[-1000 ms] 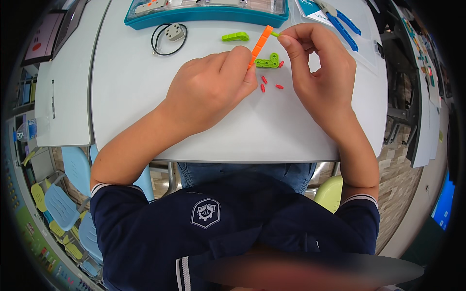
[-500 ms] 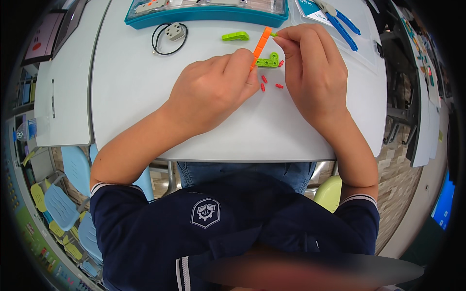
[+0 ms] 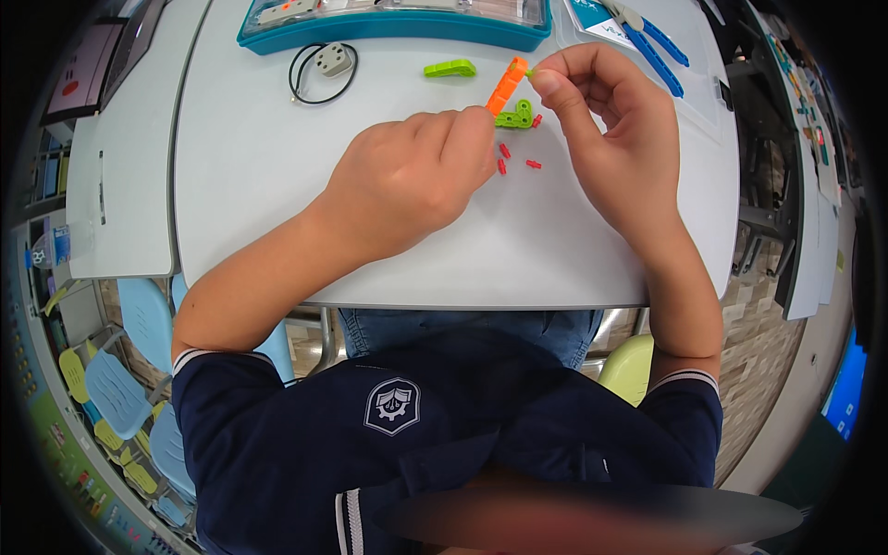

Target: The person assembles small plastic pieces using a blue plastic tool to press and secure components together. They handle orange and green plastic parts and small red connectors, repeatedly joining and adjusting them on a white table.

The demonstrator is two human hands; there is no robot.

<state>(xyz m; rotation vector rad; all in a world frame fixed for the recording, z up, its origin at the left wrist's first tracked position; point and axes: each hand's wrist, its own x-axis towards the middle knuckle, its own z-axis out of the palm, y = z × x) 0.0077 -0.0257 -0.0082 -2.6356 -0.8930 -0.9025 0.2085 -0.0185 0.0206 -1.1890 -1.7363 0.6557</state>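
White worktop point(image 3: 277, 185); teal tray point(image 3: 388, 26) at far edge; left hand point(image 3: 407, 180), fingers closed on orange strip point(image 3: 506, 85) raised above worktop; right hand point(image 3: 615, 139), fingers pinching its top; blue pliers point(image 3: 652, 46); black cable point(image 3: 319, 72); green pieces point(image 3: 450, 67); red pins point(image 3: 518, 159) beneath.

1. The beam point(image 3: 507, 85) pinched between both hands is bright orange.
2. The angled piece point(image 3: 514, 116) under it is green; another piece point(image 3: 450, 67) farther off is lime green.
3. The small pins point(image 3: 504, 157) are red.
4. The surface point(image 3: 250, 166) is plain pale grey-white.
5. The tray point(image 3: 388, 28) is teal.
6. The pliers point(image 3: 659, 51) have blue handles.
7. The cable point(image 3: 310, 79) is black, its plug grey.
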